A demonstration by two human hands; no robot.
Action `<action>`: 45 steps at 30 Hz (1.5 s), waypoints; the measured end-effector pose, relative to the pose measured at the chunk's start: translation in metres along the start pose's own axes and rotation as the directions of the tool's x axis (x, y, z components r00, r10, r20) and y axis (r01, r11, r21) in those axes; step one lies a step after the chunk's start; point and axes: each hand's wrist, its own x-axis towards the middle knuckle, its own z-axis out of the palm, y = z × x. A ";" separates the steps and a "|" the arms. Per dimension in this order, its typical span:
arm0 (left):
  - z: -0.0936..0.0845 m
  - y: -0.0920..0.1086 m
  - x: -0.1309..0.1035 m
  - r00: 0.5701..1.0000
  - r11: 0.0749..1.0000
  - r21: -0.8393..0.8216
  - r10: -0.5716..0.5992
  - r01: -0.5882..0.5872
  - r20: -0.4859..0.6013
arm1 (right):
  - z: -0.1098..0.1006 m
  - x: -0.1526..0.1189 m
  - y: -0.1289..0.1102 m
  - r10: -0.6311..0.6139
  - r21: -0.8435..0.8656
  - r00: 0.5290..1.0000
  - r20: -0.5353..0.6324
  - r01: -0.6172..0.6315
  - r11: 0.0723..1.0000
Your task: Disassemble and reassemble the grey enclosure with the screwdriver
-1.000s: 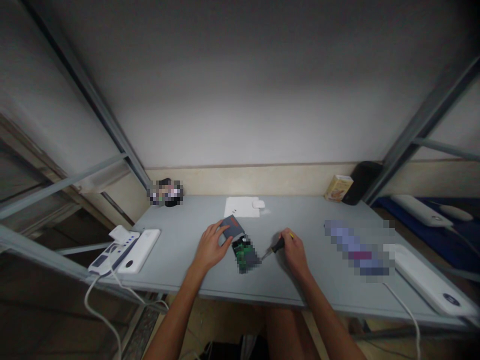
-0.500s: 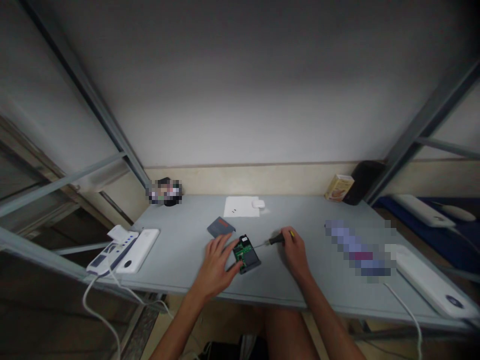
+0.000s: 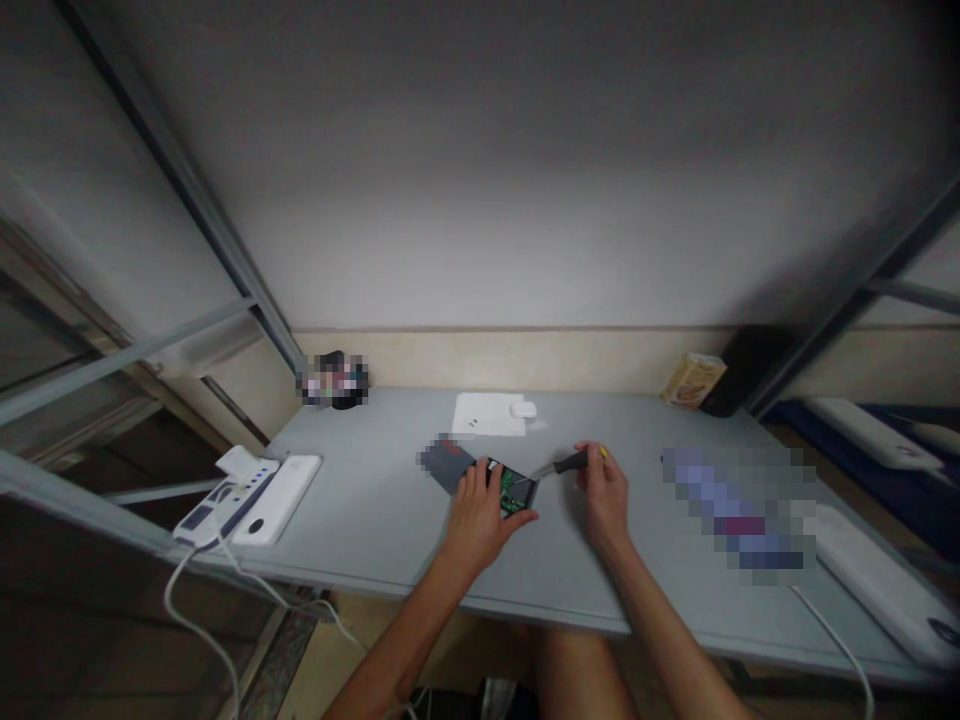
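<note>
My left hand [image 3: 476,520] grips a small dark electronic device, its green circuit board [image 3: 511,490] exposed, with fingers over the left part and the thumb along the near edge. In my right hand [image 3: 606,492] is a screwdriver [image 3: 571,461] with a black handle and a yellow mark near its end. Its thin shaft points left, and the tip is over the board; whether it touches, I cannot tell. A flat dark grey cover [image 3: 454,468] with a reddish mark, partly blurred out, lies just left of the device.
White paper [image 3: 480,412] with a few tiny dark bits lies behind, a small white case [image 3: 523,410] at its right edge. A power strip [image 3: 202,520] and white slab [image 3: 277,500] stand left. Right are a yellowish box [image 3: 691,381], a blurred-out bluish item [image 3: 712,500] and a long white object [image 3: 870,575].
The device has turned, and my left hand has moved right with it, now covering more of its left side. The screwdriver has shifted slightly right and up relative to the table. The view has moved a little.
</note>
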 end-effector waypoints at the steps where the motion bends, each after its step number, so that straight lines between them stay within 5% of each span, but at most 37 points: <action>1: 0.001 0.001 0.007 1.000 1.000 0.012 0.010 -0.010 -0.001 | 0.003 0.006 -0.004 -0.031 -0.018 1.000 -0.002 0.031 0.999; 9: -0.019 -0.007 0.059 0.950 0.969 0.028 0.236 -0.247 0.205 | 0.034 0.050 -0.025 -0.214 -0.153 0.948 0.235 0.253 0.955; 15: -0.017 -0.014 0.072 0.837 0.882 -0.101 0.469 -0.460 0.282 | 0.042 0.053 -0.011 -0.206 -0.178 0.942 0.266 0.259 0.949; 33: -0.004 -0.018 0.062 0.897 0.927 -0.159 0.369 -0.339 0.242 | 0.033 0.044 -0.007 -0.284 -0.224 0.930 0.234 0.336 0.915; 42: 0.001 -0.018 0.061 0.912 0.932 -0.181 0.350 -0.315 0.215 | 0.031 0.043 -0.007 -0.353 -0.199 0.885 0.305 0.422 0.885; 45: 0.002 -0.018 0.061 0.914 0.933 -0.191 0.342 -0.304 0.219 | 0.032 0.041 -0.013 -0.441 -0.126 0.825 0.354 0.509 0.852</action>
